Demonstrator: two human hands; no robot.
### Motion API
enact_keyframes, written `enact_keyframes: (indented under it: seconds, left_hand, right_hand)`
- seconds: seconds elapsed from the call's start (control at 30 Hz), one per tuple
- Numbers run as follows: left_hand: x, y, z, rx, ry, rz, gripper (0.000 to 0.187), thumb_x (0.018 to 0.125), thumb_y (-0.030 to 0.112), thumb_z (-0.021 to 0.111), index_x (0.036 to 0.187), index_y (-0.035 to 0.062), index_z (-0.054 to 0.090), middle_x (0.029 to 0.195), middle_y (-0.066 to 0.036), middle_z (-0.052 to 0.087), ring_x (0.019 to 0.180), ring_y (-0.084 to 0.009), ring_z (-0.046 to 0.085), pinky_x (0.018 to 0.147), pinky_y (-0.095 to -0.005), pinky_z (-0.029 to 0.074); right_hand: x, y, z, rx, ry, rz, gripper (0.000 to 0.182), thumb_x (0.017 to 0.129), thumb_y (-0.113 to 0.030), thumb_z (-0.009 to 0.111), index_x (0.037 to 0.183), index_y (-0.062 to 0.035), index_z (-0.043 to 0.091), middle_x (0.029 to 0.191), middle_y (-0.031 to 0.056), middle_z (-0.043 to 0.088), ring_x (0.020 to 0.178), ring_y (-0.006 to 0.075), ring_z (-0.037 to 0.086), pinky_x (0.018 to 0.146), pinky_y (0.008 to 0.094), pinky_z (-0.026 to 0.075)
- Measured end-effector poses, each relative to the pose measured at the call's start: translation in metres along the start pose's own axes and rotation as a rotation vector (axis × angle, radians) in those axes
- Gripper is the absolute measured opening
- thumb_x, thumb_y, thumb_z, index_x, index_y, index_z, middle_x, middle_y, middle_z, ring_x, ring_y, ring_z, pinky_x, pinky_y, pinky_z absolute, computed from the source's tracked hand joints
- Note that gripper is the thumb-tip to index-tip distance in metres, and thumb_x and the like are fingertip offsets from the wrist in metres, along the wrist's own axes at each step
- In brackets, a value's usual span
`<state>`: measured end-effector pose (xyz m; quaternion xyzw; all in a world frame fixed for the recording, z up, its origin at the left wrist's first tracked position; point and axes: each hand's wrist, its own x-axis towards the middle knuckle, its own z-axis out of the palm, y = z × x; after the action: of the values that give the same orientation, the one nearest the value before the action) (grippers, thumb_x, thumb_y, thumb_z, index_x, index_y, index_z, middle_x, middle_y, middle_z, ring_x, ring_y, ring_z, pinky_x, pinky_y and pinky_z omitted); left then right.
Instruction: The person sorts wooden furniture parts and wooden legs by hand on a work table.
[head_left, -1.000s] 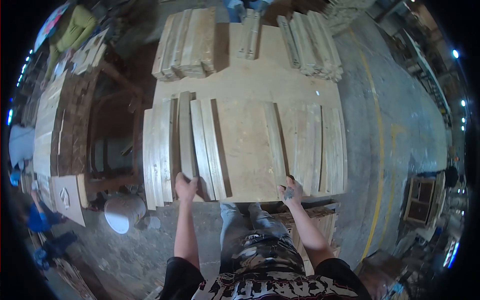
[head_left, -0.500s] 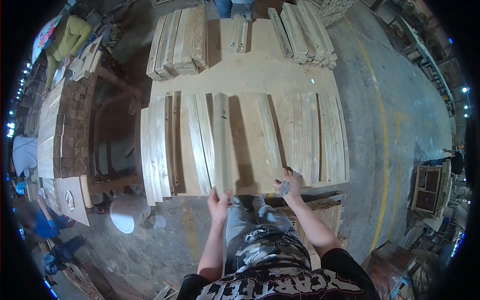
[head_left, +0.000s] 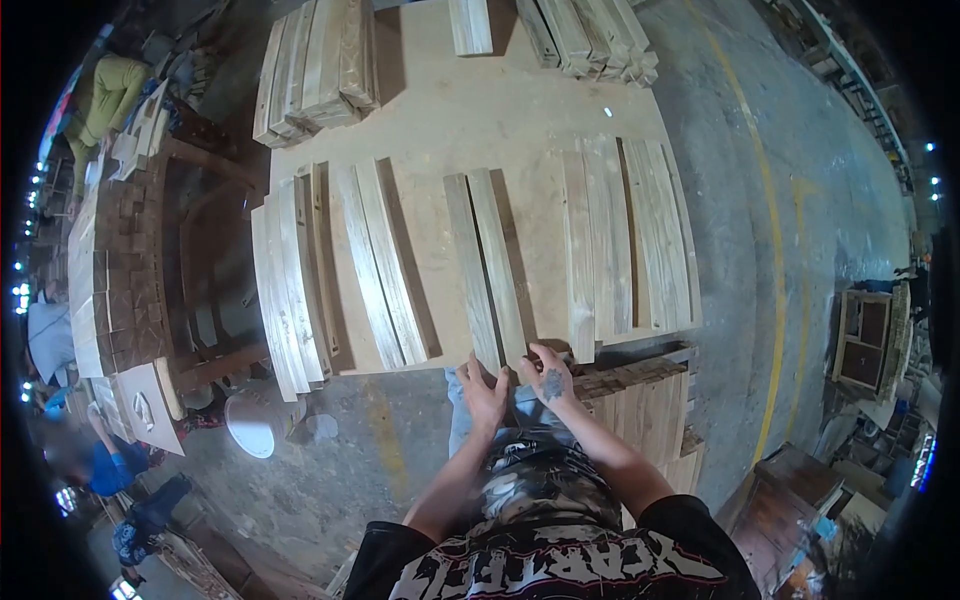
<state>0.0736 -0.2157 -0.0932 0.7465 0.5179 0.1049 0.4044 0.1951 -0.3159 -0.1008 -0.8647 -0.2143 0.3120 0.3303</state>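
Two pale wooden strips lie side by side in the middle of the table, a narrow dark gap between them. At the near end of the left wooden strip [head_left: 474,270], my left hand [head_left: 484,398] has its thumb and fingers closed around the sides. My right hand [head_left: 551,380], with a dark mark on its back, grips the near end of the right wooden strip [head_left: 498,265]. Further left is a pair of wooden strips [head_left: 375,265]. A group of strips [head_left: 290,290] lines the table's left edge, and another group [head_left: 625,240] lies on the right.
Stacked strips [head_left: 320,65] and more strips [head_left: 590,35] sit at the table's [head_left: 440,120] far side. Below its near edge stands a wood stack [head_left: 640,415]. To the left are a block-laden bench [head_left: 130,270], a white bucket [head_left: 250,425] and other people at work.
My left hand has set its strip down on the table and moved right. The right-hand strip has shifted left, so both now lie close together. The view has tilted nearer.
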Motion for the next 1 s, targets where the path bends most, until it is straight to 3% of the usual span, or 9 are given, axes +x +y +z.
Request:
enact_keyframes:
  seconds: [0.13,0.23,0.33,0.37,0.47,0.67,0.87,0.97,1.0]
  left_hand:
    - [-0.004,-0.004,-0.01,-0.069,-0.097,-0.122,0.07,0.089,0.032,0.077,0.141,-0.0029,0.047,0.122,-0.023,0.052,0.108,-0.0346,0.058,0.097,-0.0458,0.047]
    - [-0.007,-0.025,0.0,-0.43,-0.032,-0.314,0.057,0.099,0.044,0.064,0.133,0.0,0.054,0.112,-0.014,0.059,0.104,-0.0268,0.058,0.097,-0.043,0.047]
    - [0.009,-0.103,0.03,-0.835,-0.302,-0.748,0.059,0.105,0.056,0.045,0.128,0.0029,0.059,0.113,-0.008,0.064,0.108,-0.0227,0.058,0.097,-0.0426,0.047]
    - [0.012,-0.099,0.031,-0.965,-0.382,-0.752,0.07,0.106,0.062,0.032,0.133,0.0023,0.056,0.126,-0.009,0.063,0.117,-0.0235,0.058,0.1,-0.0413,0.047]
    - [0.014,-0.084,0.03,-0.916,-0.438,-0.774,0.078,0.104,0.066,0.028,0.145,0.0022,0.047,0.136,-0.018,0.061,0.124,-0.0292,0.061,0.101,-0.05,0.051]
    - [0.001,-0.04,-0.03,-1.113,-0.572,-0.618,0.069,0.109,0.055,0.026,0.144,-0.0003,0.047,0.132,-0.018,0.063,0.12,-0.0308,0.063,0.099,-0.0471,0.053]
    - [-0.002,-0.022,-0.033,-0.885,-0.457,-0.566,0.047,0.111,0.038,0.041,0.138,0.0023,0.053,0.122,-0.013,0.066,0.11,-0.0239,0.066,0.093,-0.0436,0.055]
    - [-0.005,-0.05,-0.002,-0.655,-0.407,-0.301,0.045,0.107,0.035,0.052,0.134,-0.0016,0.055,0.121,-0.012,0.067,0.111,-0.0229,0.065,0.092,-0.04,0.054]
    - [-0.006,-0.05,0.0,-0.682,-0.399,-0.379,0.048,0.108,0.039,0.05,0.136,0.0004,0.054,0.121,-0.011,0.066,0.11,-0.0227,0.065,0.092,-0.0411,0.054]
  right_hand:
    - [-0.005,0.038,0.005,0.532,-0.21,0.458,0.055,0.102,-0.045,0.059,0.132,0.0006,0.056,0.116,0.0203,0.068,0.1,0.0315,0.071,0.082,0.0394,0.06]
    - [-0.007,0.046,0.013,0.721,-0.344,0.66,0.071,0.101,-0.061,0.048,0.139,-0.0008,0.051,0.124,0.0211,0.066,0.108,0.032,0.069,0.088,0.0427,0.059]
    - [-0.006,0.039,0.022,0.909,-0.435,0.757,0.082,0.099,-0.069,0.04,0.144,-0.0011,0.046,0.131,0.0215,0.063,0.115,0.0329,0.067,0.094,0.0453,0.057]
    - [-0.006,0.036,0.026,0.969,-0.458,0.771,0.084,0.099,-0.071,0.038,0.146,-0.0011,0.045,0.133,0.0215,0.062,0.117,0.0332,0.066,0.096,0.0461,0.056]
    - [-0.004,0.023,0.028,1.092,-0.441,0.785,0.083,0.1,-0.069,0.036,0.148,-0.0018,0.043,0.135,0.0198,0.062,0.119,0.0338,0.065,0.1,0.047,0.054]
    - [-0.023,0.005,-0.007,0.976,-0.453,0.604,0.075,0.103,-0.063,0.041,0.146,-0.0021,0.047,0.134,0.0183,0.062,0.118,0.0317,0.065,0.099,0.0451,0.055]
    - [-0.024,0.015,0.003,0.62,-0.315,0.471,0.057,0.103,-0.045,0.058,0.138,-0.0012,0.052,0.122,0.0125,0.066,0.11,0.0254,0.069,0.08,0.037,0.061]
    - [-0.029,0.035,0.028,0.608,-0.188,0.311,0.053,0.1,-0.04,0.064,0.137,-0.0035,0.052,0.117,0.0095,0.066,0.106,0.0234,0.07,0.073,0.0349,0.061]
    - [-0.028,0.034,0.028,0.628,-0.201,0.359,0.056,0.1,-0.043,0.063,0.139,-0.0044,0.05,0.12,0.0103,0.066,0.105,0.0239,0.071,0.074,0.0353,0.06]
